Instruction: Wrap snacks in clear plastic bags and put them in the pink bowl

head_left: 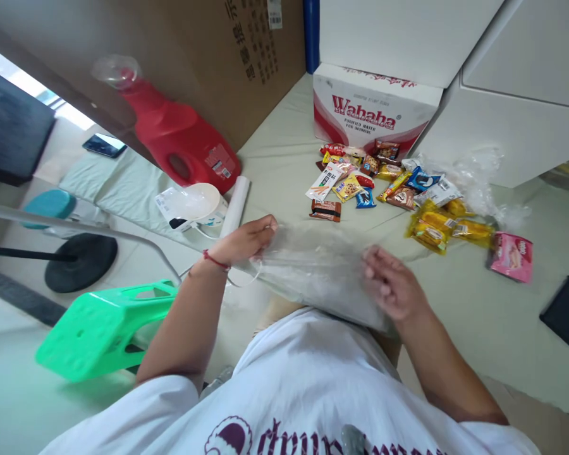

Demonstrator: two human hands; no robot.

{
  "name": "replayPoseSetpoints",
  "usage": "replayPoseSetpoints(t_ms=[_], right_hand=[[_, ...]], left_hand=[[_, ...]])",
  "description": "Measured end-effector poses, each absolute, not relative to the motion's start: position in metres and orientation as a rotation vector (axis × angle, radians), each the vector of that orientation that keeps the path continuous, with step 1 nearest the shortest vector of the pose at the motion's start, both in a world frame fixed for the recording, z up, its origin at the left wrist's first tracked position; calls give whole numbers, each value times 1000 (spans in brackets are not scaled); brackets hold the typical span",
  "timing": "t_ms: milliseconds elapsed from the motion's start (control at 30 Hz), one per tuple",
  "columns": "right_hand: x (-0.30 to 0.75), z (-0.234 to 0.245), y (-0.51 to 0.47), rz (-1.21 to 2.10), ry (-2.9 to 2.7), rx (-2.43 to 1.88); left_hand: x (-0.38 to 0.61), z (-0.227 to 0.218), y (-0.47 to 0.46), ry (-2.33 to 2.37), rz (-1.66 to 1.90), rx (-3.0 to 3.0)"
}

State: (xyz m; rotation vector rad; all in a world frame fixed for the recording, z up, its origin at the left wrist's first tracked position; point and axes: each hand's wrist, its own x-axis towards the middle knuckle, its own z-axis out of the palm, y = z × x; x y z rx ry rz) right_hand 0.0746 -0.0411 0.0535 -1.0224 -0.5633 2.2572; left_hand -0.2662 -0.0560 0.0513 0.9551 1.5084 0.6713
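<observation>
A clear plastic bag is stretched flat in front of my white shirt. My left hand pinches its left upper corner, a red cord around the wrist. At the bag's right side is my right hand, slightly blurred, its fingers curled on the edge. Beyond the bag, a heap of small wrapped snacks lies on the pale green sheet. Yellow-wrapped snacks and a pink packet lie farther right, near a crumpled clear plastic wrapper.
A white and red Wahaba carton stands behind the snacks. To the left are a red jug, a paper cup, a white roll and a green stool. A black item lies far right.
</observation>
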Motion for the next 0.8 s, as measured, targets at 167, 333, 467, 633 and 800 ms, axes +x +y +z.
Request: replayPoseSetpoints(t_ms=[167,333,467,633,800], right_hand=[[105,9,54,1836,-693,-1282],[127,-2,66,1861,-740,-1298],[149,-10,38,1764,-967,-1438],[172,-21,13,1001,-1465,-1812],[143,6,-21,11,-1900,-1433]], left_hand=[[-223,22,7,1626,579,978],[-179,-16,54,1836,727,1028],[-177,-33,58,1919,777,1200],[-181,-40,49,1915,754,1511],[-175,-37,46,1958,712,1596]])
